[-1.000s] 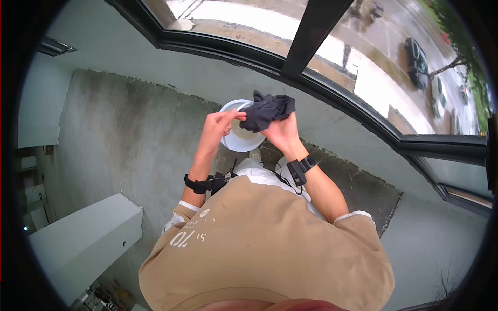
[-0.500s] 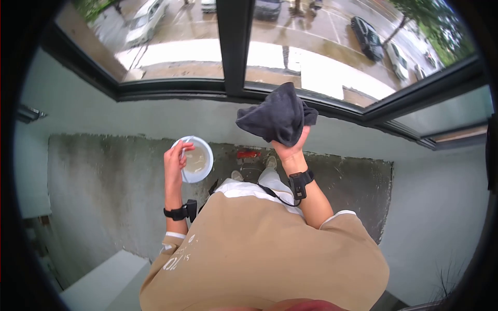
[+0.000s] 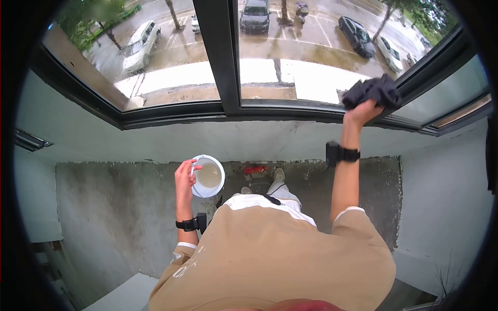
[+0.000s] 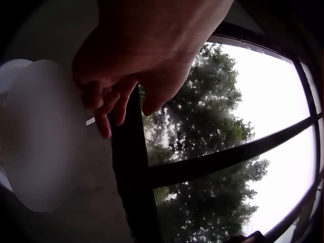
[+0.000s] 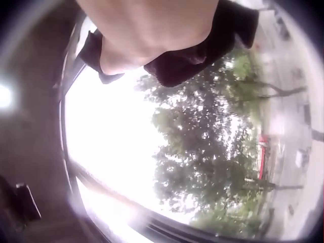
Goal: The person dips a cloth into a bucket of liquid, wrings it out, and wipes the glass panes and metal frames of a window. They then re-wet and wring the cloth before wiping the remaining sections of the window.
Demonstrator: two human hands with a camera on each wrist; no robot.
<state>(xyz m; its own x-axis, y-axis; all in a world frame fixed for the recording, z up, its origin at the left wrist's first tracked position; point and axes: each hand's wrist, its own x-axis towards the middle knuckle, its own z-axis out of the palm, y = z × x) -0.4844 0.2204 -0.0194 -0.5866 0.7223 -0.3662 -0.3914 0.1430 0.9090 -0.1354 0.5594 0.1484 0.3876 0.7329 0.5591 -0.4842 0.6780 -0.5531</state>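
A white bucket (image 3: 221, 177) with cloudy liquid inside hangs at my left hand (image 3: 184, 182), whose curled fingers hold its handle. In the left wrist view the bucket's pale side (image 4: 45, 136) fills the left edge, beside the curled fingers of my left hand (image 4: 136, 55). My right hand (image 3: 361, 113), raised at the right, grips a bunched dark cloth (image 3: 374, 92) in front of the window frame; whether it touches is unclear. In the right wrist view the cloth (image 5: 182, 66) sticks out on both sides of my right hand (image 5: 152, 33).
Dark window frames (image 3: 228, 78) cross the wall ahead, with parked cars and trees outside. A red object (image 3: 255, 169) lies on the stained floor (image 3: 119, 217) near the person's shoes. A white block-like surface (image 3: 127, 294) stands at lower left.
My right hand has carried the cloth away from my left hand, up and right to the window. The bucket and left hand have shifted left and lower in view; the head view has turned.
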